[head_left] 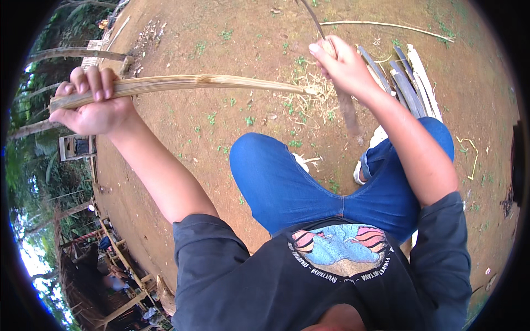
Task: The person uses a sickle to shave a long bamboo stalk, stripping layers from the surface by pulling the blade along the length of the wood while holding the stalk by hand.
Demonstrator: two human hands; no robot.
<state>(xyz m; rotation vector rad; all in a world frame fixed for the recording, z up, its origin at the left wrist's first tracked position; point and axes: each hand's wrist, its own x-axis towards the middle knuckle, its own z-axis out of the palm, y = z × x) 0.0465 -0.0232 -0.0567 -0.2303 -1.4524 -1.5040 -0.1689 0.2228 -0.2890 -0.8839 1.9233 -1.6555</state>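
My left hand, raised at the far left, has its fingers wrapped round the thick end of a long, pale, fibrous wooden strip. The strip points right and tapers to a frayed tip below my right hand's wrist side. My right hand is closed round the middle of a long knife-like tool. A thin dark curved part rises beyond this hand, and a broad brown part hangs below it, smeared by motion. Which part is blade and which is handle, I cannot tell. Strip and tool look apart.
Several split wooden pieces, dark and pale, lie on the dirt ground beyond my right knee. Pale shavings are scattered in front of me. A long thin stick lies farther off. At the left stand poles and a thatched shelter.
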